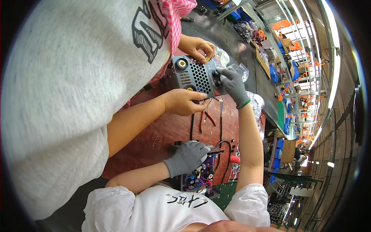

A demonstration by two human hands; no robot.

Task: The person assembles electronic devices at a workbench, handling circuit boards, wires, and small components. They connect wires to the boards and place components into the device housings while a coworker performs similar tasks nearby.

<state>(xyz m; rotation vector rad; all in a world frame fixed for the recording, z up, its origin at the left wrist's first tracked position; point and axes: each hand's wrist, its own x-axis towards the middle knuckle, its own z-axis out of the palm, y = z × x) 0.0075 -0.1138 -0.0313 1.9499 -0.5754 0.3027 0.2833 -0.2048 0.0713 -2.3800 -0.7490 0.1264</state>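
Note:
My right hand (234, 83), in a grey glove with a green cuff, reaches to a grey metal case (201, 77) with honeycomb vents and round sockets. Its finger and thumb close round a black knob (216, 74) on the case's face. A co-worker at the left holds that case with two bare hands, one on the far end (197, 48) and one on the near end (185, 102). My left hand (187, 158), also gloved, has its fingers bent over the top of an open electronic unit (197, 179) with purple circuit boards and coloured wires, close before my chest.
On the red tabletop (154, 135) lie a red-handled tool (205, 120) and black cables (221, 131). Clear plastic bags (243, 71) are beyond the case. A dark bench (247, 54) runs along the right, with blue bins (273, 73) and orange coiled hoses (282, 25). The co-worker's torso (77, 77) fills the left.

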